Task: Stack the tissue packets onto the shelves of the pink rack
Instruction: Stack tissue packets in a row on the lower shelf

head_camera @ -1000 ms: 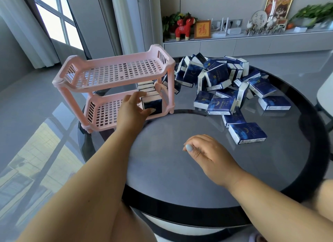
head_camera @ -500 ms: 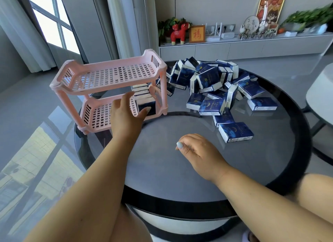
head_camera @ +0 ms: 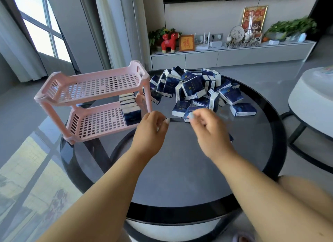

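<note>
While both hands, left (head_camera: 150,129) and right (head_camera: 207,128), hover loosely curled and empty, another tissue packet (head_camera: 181,108) must be fetched for the pink rack (head_camera: 93,101).

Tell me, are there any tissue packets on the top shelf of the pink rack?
No, the top shelf is bare; packets sit only on the lower shelf.

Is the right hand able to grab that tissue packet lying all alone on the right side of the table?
Probably yes. The right hand holds nothing, and the lone packet lies apart from the pile on bare table with nothing between them.
</note>
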### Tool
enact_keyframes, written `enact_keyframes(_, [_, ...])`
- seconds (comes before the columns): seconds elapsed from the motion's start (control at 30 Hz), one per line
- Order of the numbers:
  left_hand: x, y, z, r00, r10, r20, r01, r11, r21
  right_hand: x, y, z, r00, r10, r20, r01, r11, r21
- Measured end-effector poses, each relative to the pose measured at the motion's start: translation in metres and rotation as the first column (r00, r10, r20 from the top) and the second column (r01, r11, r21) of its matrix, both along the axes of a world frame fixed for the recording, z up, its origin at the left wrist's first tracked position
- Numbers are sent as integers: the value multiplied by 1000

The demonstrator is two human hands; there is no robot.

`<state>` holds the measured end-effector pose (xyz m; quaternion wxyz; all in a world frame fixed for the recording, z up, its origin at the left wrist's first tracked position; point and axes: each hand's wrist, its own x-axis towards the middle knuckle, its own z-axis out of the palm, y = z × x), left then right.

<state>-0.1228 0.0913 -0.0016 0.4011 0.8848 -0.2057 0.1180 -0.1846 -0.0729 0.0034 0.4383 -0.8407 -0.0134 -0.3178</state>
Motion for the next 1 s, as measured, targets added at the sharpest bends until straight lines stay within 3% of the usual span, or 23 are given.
enact_keyframes(0.1, [8, -20, 1, 998, -32, -53, 33, 999, 28, 24, -44, 5, 978, -193, -77, 198, 979, 54])
enact_keyframes(0.23, [25, -42, 2, 986, -21, -166, 26, 999, 29, 61, -93, 0, 878, -340, -336, 369, 929, 24])
enact_keyframes(0.4, [62, -67, 4, 981, 37, -188, -33, 999, 25, 97, -108, 1, 874, -239, -423, 234, 970, -64])
enact_keyframes(0.6, [118, -106, 17, 998, 19, -65, -12, 995, 100, 128, -100, 4, 849, -105, -517, 95, 994, -47])
enact_keyframes(0.73, [147, -127, 22, 993, -7, -118, 34, 974, 225, 138, -94, 2, 795, -234, -560, 80, 955, -286])
enact_keyframes(0.83, [149, -135, 19, 1000, 1, -4, 0, 930, 367, 142, -90, -2, 772, -340, -538, 67, 884, -462])
enact_keyframes(1.0, [124, -119, 9, 990, -27, 138, 7, 989, 148, 138, -93, -10, 787, -323, -525, 20, 865, -502])
